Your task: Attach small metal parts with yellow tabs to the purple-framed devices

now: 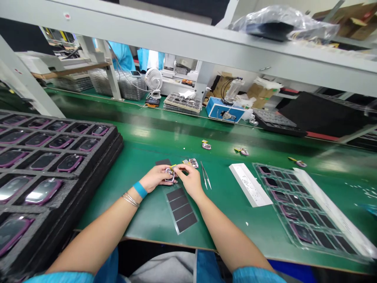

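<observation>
Between my hands is a small smartwatch case [170,175] with a pinkish rim and its inside exposed. My left hand [157,176] grips the case at its left edge, thumb on top. With thumb and fingers, my right hand [188,177] pinches a yellow-edged flat part [173,167] at the top of the case; the fingertips partly hide it. Just behind lies another opened watch case [193,162]. Metal tweezers [205,175] rest right of my right hand. Below my hands lies a sheet of black adhesive rectangles [182,210].
At left stands a stacked black foam tray [114,145] of watch cases. A white strip box [250,184] and clear plastic tray [282,220] with dark screens lie at right. Several opened cases [206,146] sit farther back. Behind are a fan [154,79] and blue device [224,109].
</observation>
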`<state>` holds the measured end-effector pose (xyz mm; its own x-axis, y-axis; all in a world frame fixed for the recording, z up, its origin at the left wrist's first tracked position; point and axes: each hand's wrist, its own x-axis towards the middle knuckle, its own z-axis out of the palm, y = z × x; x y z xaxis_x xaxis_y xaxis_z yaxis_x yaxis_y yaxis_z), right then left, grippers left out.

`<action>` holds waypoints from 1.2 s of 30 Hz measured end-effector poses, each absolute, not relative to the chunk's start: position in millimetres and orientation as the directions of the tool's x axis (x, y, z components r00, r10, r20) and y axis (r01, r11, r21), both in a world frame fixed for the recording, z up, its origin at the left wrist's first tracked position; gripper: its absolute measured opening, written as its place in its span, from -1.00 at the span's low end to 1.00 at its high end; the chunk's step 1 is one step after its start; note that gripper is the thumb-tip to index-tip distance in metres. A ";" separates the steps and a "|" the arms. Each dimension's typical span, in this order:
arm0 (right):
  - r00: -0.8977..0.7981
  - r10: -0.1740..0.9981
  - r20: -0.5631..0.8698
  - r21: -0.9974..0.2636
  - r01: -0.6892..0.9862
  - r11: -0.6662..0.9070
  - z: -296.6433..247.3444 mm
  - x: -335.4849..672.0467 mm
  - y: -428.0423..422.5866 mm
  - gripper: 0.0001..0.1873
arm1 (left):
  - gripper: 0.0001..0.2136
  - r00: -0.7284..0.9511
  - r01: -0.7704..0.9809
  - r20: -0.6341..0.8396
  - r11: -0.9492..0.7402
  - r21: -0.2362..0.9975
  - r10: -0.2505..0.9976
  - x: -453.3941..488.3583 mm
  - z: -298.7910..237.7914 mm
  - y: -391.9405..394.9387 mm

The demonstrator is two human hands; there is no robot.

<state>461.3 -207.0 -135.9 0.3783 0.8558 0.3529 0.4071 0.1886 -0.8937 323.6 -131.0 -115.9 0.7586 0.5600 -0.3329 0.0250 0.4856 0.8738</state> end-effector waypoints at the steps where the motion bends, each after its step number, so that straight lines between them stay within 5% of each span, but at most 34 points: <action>1: 0.375 0.852 0.366 -0.883 0.430 0.190 -134.7 459.8 -208.0 -0.86 | -0.71 0.742 0.030 -0.339 0.476 0.879 0.579 324.2 -117.3 -131.2; 4: 0.313 0.837 0.449 -0.805 0.548 0.227 -132.2 455.6 -210.0 -0.88 | -0.76 0.705 -0.004 -0.358 0.508 0.861 0.612 324.7 -119.2 -130.8; 8: 0.092 0.787 0.610 -0.528 0.788 0.317 -130.9 453.4 -211.0 -0.84 | -0.76 0.698 -0.156 -0.395 0.666 0.729 0.597 323.0 -116.1 -128.3; 12: -0.036 0.809 0.586 -0.381 0.869 0.314 -131.2 455.0 -211.6 -0.76 | -0.81 0.705 -0.230 -0.372 0.690 0.686 0.604 322.7 -116.7 -126.9; 15: -0.057 0.818 0.573 -0.426 0.831 0.357 -134.6 460.1 -210.4 -0.79 | -0.75 0.705 -0.253 -0.314 0.639 0.726 0.636 322.6 -120.9 -127.9; 18: 0.098 0.813 0.573 -0.612 0.712 0.345 -141.0 466.8 -206.7 -0.83 | -0.63 0.741 -0.272 -0.219 0.582 0.766 0.635 322.5 -125.2 -128.8; 22: 0.156 0.941 0.301 -0.918 0.316 0.242 -148.7 469.6 -202.3 -0.43 | -0.47 0.783 -0.273 -0.113 0.502 0.821 0.611 326.1 -128.6 -125.7; 26: 0.183 0.955 0.235 -0.959 0.204 0.197 -146.9 461.1 -208.5 -0.36 | -0.45 0.773 -0.317 -0.011 0.402 0.859 0.635 328.0 -125.9 -131.7; 30: 0.077 0.978 0.196 -0.974 0.132 0.185 -139.1 453.2 -215.9 -0.31 | -0.49 0.610 -0.319 0.001 0.244 0.916 0.793 294.6 -107.1 -170.0; 33: -0.036 0.984 0.174 -0.959 0.221 0.178 -138.3 455.7 -215.7 -0.38 | -0.49 0.677 -0.278 -0.043 0.309 0.910 0.735 231.9 -70.2 -209.2; 36: -0.053 0.981 0.188 -0.798 0.574 0.184 -145.5 458.3 -213.7 -0.47 | -0.48 0.781 -0.224 -0.163 0.514 0.828 0.603 158.6 -19.3 -230.4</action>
